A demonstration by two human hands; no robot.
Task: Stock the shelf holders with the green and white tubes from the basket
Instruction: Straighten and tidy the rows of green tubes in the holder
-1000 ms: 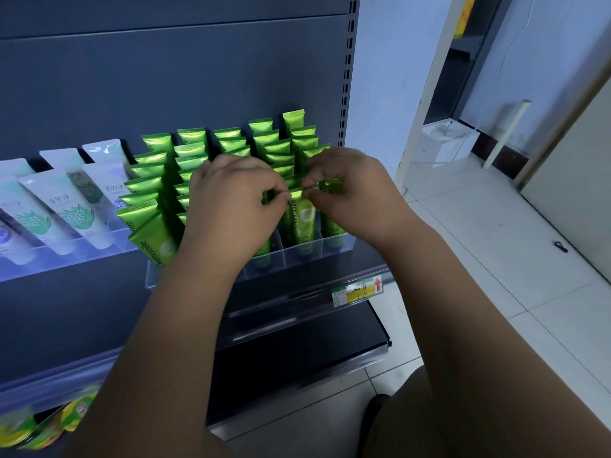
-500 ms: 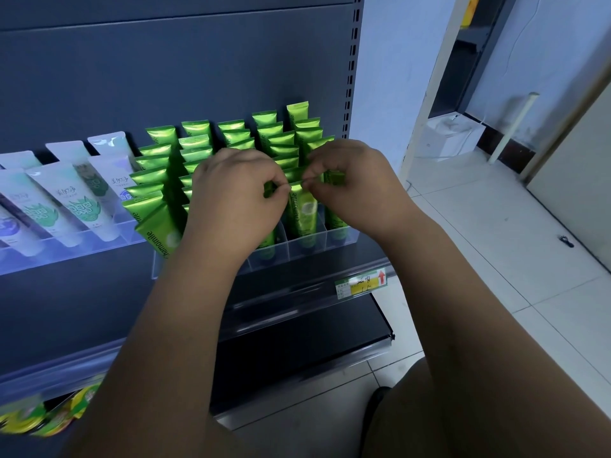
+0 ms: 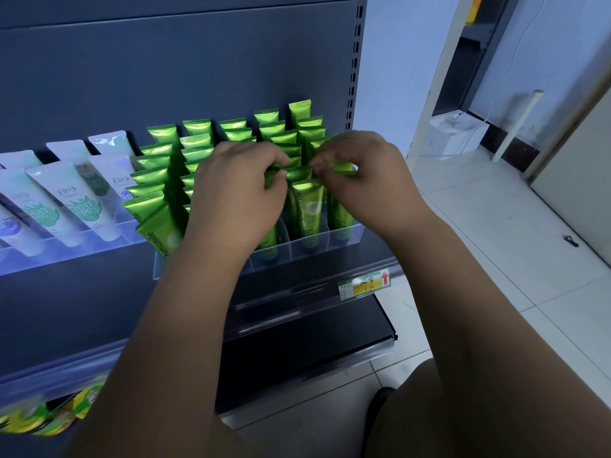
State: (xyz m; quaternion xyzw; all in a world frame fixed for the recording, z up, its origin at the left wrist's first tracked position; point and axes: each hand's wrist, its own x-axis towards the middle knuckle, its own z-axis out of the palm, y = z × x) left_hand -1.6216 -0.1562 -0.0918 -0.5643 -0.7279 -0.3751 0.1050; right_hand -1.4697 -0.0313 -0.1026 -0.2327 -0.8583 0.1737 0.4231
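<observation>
Parted, left hand (image 3: 231, 196) and right hand (image 3: 367, 183) pinch green tubes (image 3: 307, 206) in holder (image 3: 297, 247).

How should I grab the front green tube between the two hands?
The tube stands nearly upright, bottom sunk in the clear holder, neighbours close on both sides. So pinch its flat sealed top edge from above, thumb in front.

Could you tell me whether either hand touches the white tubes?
No, the left hand and right hand both pinch green tubes; the white tubes stand apart at the left.
</observation>
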